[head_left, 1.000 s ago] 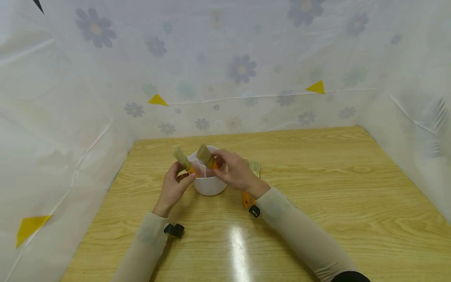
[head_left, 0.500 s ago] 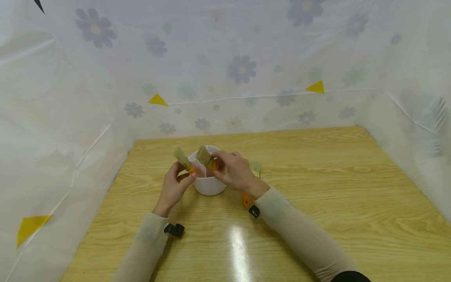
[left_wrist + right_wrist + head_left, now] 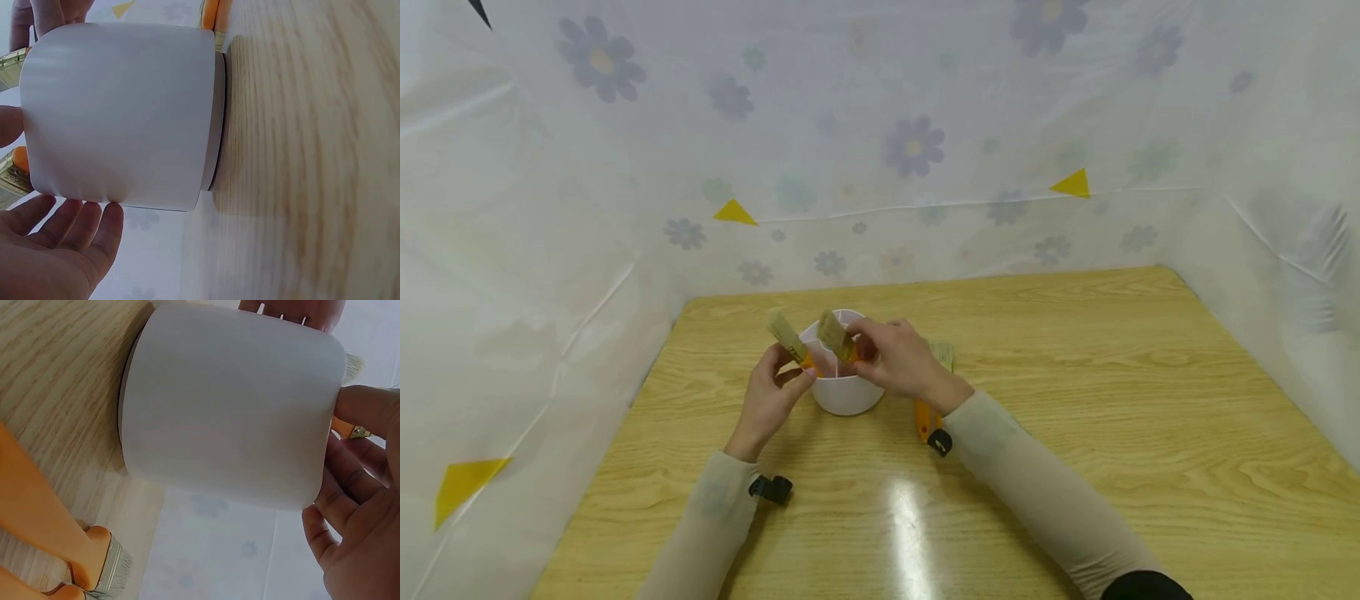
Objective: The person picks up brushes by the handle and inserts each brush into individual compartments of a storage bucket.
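Observation:
A white round holder [image 3: 847,396] with thin dividers inside stands upright on the table. My left hand [image 3: 765,406] grips its left side; in the left wrist view the fingertips [image 3: 111,215] press its outer wall and the thumb lies by the rim. One paintbrush [image 3: 787,337] leans out of the holder between that thumb and fingers, bristles up. My right hand [image 3: 898,360], at the right rim, pinches a second paintbrush [image 3: 835,336] below its bristles. Its orange handle points down into the holder and is mostly hidden by the hand and wall.
More orange-handled paintbrushes [image 3: 47,515] lie on the wooden table [image 3: 1112,400], right of the holder and partly under the right wrist. Flowered white sheeting [image 3: 880,150] encloses the back and sides, with yellow tape triangles on it.
The paintbrush in my right hand has shifted very slightly down and left, its bristles turning a little. My left hand, its nearby paintbrush and the holder stay put.

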A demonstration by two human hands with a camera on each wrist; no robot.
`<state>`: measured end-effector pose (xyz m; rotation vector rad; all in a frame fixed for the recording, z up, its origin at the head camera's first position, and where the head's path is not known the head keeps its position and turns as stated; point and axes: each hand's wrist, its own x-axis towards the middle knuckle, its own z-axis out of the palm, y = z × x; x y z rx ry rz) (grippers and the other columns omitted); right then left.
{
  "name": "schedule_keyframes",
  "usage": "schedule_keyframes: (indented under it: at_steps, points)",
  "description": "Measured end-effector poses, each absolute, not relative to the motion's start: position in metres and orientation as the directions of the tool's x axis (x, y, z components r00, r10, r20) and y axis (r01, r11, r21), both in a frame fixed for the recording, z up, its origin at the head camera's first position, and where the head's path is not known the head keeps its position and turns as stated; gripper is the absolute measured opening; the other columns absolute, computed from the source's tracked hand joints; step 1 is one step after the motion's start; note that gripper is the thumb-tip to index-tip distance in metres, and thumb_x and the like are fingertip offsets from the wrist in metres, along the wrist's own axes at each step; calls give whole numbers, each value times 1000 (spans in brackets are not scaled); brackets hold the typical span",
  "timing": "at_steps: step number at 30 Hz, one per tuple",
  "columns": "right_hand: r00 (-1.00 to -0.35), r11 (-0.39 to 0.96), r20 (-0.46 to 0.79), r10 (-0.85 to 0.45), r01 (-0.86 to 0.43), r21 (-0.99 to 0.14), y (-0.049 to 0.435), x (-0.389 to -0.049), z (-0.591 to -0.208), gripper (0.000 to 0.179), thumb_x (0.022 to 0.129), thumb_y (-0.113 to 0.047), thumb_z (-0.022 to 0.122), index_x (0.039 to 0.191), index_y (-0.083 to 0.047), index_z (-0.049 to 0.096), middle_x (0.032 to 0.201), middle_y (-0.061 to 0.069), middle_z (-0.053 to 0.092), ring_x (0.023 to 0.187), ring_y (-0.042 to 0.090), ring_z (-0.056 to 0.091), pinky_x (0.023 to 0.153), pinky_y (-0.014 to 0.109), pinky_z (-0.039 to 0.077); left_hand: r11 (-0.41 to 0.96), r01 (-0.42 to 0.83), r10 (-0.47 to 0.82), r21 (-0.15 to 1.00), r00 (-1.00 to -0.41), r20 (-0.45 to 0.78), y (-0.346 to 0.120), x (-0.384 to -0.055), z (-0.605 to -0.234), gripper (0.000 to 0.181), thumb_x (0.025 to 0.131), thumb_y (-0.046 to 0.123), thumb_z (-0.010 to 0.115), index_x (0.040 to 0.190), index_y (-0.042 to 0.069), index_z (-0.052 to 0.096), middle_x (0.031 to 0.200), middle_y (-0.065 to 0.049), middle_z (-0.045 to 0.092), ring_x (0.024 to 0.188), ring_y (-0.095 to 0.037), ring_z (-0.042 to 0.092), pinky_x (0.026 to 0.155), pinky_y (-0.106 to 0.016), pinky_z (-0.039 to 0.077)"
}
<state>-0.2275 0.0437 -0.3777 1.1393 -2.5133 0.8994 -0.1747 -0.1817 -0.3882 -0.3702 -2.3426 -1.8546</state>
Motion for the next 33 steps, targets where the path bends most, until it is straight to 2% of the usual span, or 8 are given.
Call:
schedule_keyframes:
  at_steps: [7, 14, 21, 26, 33]
  points:
    - [-682, 509, 381, -624, -725, -464, 46, -227, -374, 36, 87, -23, 72, 118, -14, 57, 88, -8, 68, 80, 8, 63, 99, 42, 36, 206, 269, 115, 941, -962, 249, -182, -174, -388, 52, 88, 1, 65, 133, -11, 41, 127, -27, 48, 121, -36, 46, 102, -56, 38]
    - [-661, 459, 404, -632, -740, -492, 48, -227, -377, 36, 87, -21, 72, 119, -9, 59, 92, -7, 69, 80, 5, 62, 101, 40, 35, 224, 262, 107, 939, -964, 243, -182, -175, -388, 52, 88, 2, 65, 133, -11, 42, 126, -24, 49, 120, -34, 47, 102, -53, 39]
    - [-646, 314, 450, -617, -726, -611, 53, -228, -379, 36, 87, -11, 70, 120, -2, 59, 94, -2, 69, 82, 7, 62, 82, 32, 51, 238, 259, 110, 936, -965, 239, -182, -174, -388, 54, 88, 3, 65, 135, -10, 41, 127, -23, 49, 120, -34, 47, 102, -50, 41]
    - [-659, 271, 468, -589, -706, -655, 59, -226, -379, 36, 87, -10, 70, 120, -1, 58, 92, -2, 68, 86, 9, 61, 83, 40, 51, 235, 273, 107, 933, -961, 254, -182, -174, -388, 52, 88, 2, 65, 132, -10, 41, 125, -24, 48, 120, -34, 48, 101, -51, 41]
    - [-666, 261, 501, -553, -709, -655, 64, -222, -376, 36, 87, -11, 71, 119, -3, 59, 90, -2, 66, 86, 9, 61, 85, 37, 51, 215, 279, 96, 936, -960, 264, -182, -174, -389, 49, 87, 0, 65, 129, -8, 40, 124, -23, 47, 119, -34, 48, 100, -51, 41]
